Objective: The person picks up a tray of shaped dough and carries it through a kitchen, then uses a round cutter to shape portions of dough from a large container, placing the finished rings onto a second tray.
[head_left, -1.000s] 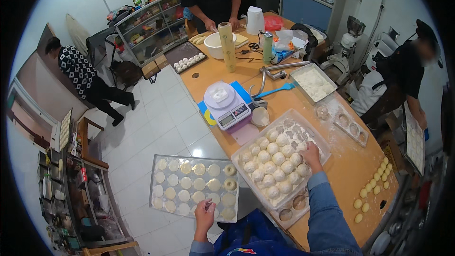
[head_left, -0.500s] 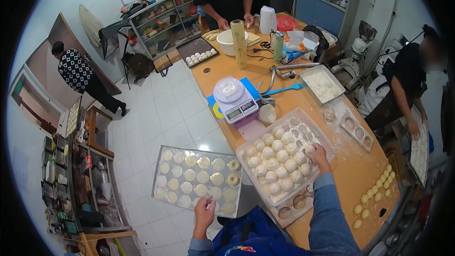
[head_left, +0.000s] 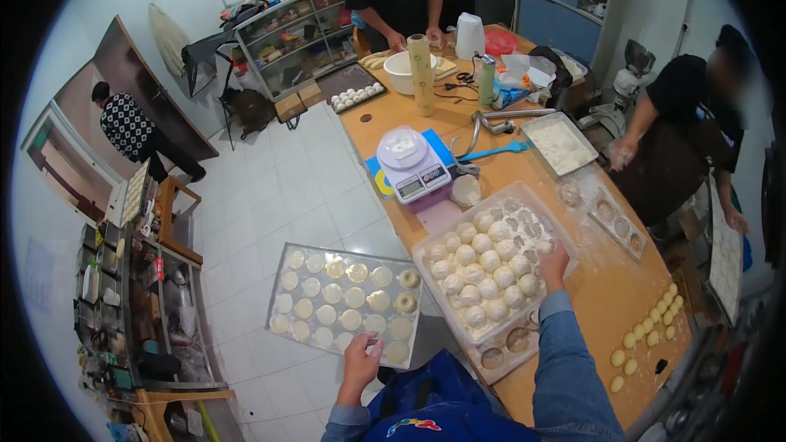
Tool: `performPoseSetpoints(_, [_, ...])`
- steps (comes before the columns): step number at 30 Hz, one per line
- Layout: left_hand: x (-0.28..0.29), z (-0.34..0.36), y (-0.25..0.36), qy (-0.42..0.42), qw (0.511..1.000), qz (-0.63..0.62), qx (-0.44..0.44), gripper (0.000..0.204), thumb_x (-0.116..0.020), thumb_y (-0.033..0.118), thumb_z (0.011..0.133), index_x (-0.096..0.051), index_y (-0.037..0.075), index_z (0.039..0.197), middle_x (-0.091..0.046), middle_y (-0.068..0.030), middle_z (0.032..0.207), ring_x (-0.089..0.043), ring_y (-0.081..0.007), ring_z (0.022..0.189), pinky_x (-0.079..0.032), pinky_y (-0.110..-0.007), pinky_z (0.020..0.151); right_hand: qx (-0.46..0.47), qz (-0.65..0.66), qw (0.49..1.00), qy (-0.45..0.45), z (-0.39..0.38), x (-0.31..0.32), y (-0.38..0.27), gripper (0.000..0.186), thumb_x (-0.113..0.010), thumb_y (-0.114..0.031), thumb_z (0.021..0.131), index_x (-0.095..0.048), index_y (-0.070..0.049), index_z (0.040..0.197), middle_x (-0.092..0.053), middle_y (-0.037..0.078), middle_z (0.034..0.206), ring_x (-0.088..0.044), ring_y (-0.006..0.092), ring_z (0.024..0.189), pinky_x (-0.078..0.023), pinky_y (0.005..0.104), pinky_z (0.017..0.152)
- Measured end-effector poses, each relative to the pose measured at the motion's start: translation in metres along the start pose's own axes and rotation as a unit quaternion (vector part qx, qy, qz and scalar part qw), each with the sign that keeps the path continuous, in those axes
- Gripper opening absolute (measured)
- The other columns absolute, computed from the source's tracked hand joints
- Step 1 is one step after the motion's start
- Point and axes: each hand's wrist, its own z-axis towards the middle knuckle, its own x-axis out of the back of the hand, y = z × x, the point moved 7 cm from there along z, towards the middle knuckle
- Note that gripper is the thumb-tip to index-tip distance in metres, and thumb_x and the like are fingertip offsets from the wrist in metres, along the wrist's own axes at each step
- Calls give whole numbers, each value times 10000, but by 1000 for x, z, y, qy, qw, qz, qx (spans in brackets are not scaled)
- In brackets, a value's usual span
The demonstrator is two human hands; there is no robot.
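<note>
My right hand (head_left: 554, 263) reaches into a floured plastic tray (head_left: 419, 255) of round white dough balls (head_left: 489, 260). Its fingers close on a dough ball at the tray's right side; the fingers partly hide it. Bare floury marks show in the tray's far right part. My left hand (head_left: 361, 363) is at the near edge of a metal tray (head_left: 282, 278) lined with rows of pale flat rounds (head_left: 331, 292). Its fingers are loosely bent and apart, with nothing visible in them. Dough rings (head_left: 405, 303) lie on two rounds at that tray's right side.
Beyond the dough tray stand a white kitchen scale (head_left: 409, 165), a cup (head_left: 466, 191) and a blue brush (head_left: 498, 151). A flour pan (head_left: 560, 145) sits farther right. Small yellow balls (head_left: 639, 334) line the table's right edge. One co-worker (head_left: 401, 0) stands opposite, another (head_left: 696, 123) at right.
The whole view has shifted slightly. My hands stay at much the same places by the two trays. The co-worker at right has straightened and drawn a hand away from their tray.
</note>
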Motion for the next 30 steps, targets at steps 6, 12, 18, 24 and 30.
performPoseSetpoints(6, [-51,-7,23,-122,992,-36,4,264,-606,135,782,-579,-21,993,-605,-158,928,-616,-234,849,-483,-324,713,-193,408,884,-122,-41,42,11,319,-595,6,709,-540,9,1023,-599,46,911,-575,143,789,-476,285,649])
performPoseSetpoints(12, [-128,-28,56,-274,952,48,-129,278,-605,183,774,-583,-2,981,-587,-159,942,-574,-293,883,-463,-356,749,-250,399,830,-300,-162,73,20,356,-604,15,697,-544,0,1047,-606,56,899,-586,156,790,-479,276,662])
performPoseSetpoints(18, [-187,-59,68,-377,866,221,-242,329,-603,223,755,-559,33,1021,-557,-168,988,-515,-325,979,-412,-414,838,-310,283,856,-303,-202,31,46,376,-653,44,626,-568,33,992,-615,99,865,-604,172,745,-490,279,629])
performPoseSetpoints(24, [-202,-68,64,-383,832,305,-262,416,-603,270,761,-509,65,1111,-450,-135,1224,-449,-271,1106,-365,-478,868,-129,139,946,-262,-193,-1,89,343,-651,18,634,-567,21,967,-615,102,850,-601,166,750,-488,282,622])
performPoseSetpoints(30, [-203,-70,46,-398,816,332,-256,433,-602,281,762,-502,80,1132,-481,-121,1183,-454,-293,1101,-373,-460,871,-26,-86,985,-146,-160,89,-10,388,-692,-75,631,-560,1,988,-604,187,923,-582,306,873,-466,368,775])
